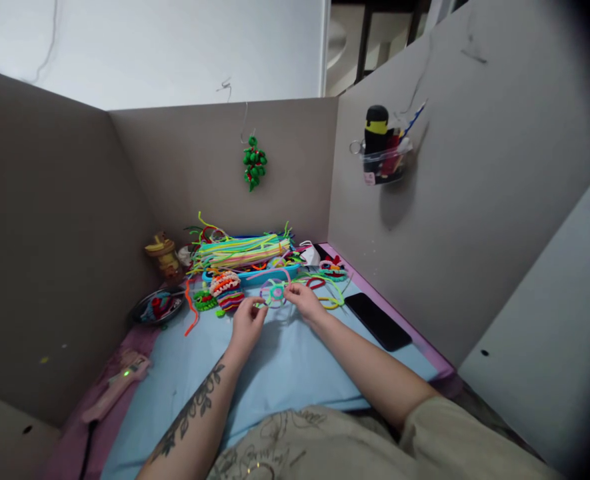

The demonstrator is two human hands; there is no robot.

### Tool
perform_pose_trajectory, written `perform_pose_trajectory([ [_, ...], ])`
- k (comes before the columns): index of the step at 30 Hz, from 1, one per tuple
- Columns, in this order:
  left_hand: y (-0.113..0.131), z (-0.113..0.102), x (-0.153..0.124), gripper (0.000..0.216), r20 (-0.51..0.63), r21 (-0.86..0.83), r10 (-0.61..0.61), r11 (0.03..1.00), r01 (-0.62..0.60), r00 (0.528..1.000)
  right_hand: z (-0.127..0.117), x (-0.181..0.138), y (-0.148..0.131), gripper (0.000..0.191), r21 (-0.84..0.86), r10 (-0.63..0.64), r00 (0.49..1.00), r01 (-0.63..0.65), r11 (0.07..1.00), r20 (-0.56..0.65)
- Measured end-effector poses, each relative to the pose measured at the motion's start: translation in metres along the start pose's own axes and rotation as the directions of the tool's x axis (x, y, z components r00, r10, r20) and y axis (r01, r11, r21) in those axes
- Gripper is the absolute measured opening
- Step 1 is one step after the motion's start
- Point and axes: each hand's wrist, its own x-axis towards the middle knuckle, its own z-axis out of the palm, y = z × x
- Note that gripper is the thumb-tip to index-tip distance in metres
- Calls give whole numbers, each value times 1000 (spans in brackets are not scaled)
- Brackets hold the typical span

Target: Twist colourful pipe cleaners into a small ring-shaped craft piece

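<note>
Between my hands is a round pipe-cleaner piece (276, 292), with a purple outer ring, teal inside and a pink middle. My right hand (305, 304) pinches it at the right side, and a pink pipe-cleaner stem (269, 271) arches over the top. At its lower left edge, the bent fingers of my left hand (249, 323) close on the rim. Just behind stands a blue tray (255, 276) heaped with pipe cleaners (242, 252) in yellow, green and other colours. Striped bundles of pipe cleaners (229, 293) lie left of the piece.
A black phone (378, 321) lies at the right. A pink glue gun (119, 385) with a lit green light and a dark bowl (159, 305) are on the left. Grey panels enclose the table; a green pipe-cleaner ornament (254, 164) and a tool-filled plastic tub (385, 160) hang there.
</note>
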Motion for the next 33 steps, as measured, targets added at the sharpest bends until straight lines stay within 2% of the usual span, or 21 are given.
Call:
perform_pose_trajectory([
  [2,0,-1,2,24,-85,-27,-83,996,81,993,0,1,1,28,85,101,993,-96,992,-63],
  [3,-1,-1,2,28,-91,-68,-139,989,133,986,0,1,2,29,123,155,985,-144,982,-82],
  [6,-5,1,3,40,28,-221,-300,928,299,953,2,-1,-1,30,214,277,959,-257,942,-67],
  [8,-7,3,3,45,113,-285,-370,877,387,922,5,-4,-3,29,259,310,950,-295,920,-20],
  [10,-7,5,2,44,145,-330,-385,850,411,912,9,-7,-5,27,295,325,946,-314,902,13],
  [15,-6,6,2,28,175,-454,-331,808,374,927,13,-13,-10,25,358,345,936,-346,867,71],
  [22,-4,1,3,27,261,-570,-373,685,454,890,13,-15,-15,24,395,346,929,-369,841,131],
  [27,0,0,3,29,271,-633,-421,599,490,866,15,-17,-14,26,383,338,927,-375,844,163],
  [30,-1,2,3,35,205,-605,-444,643,469,872,16,-16,-10,28,358,337,938,-343,868,81],
  [33,-3,1,5,40,-36,-510,-437,782,359,899,16,-16,-8,29,241,227,972,-208,948,-56],
])
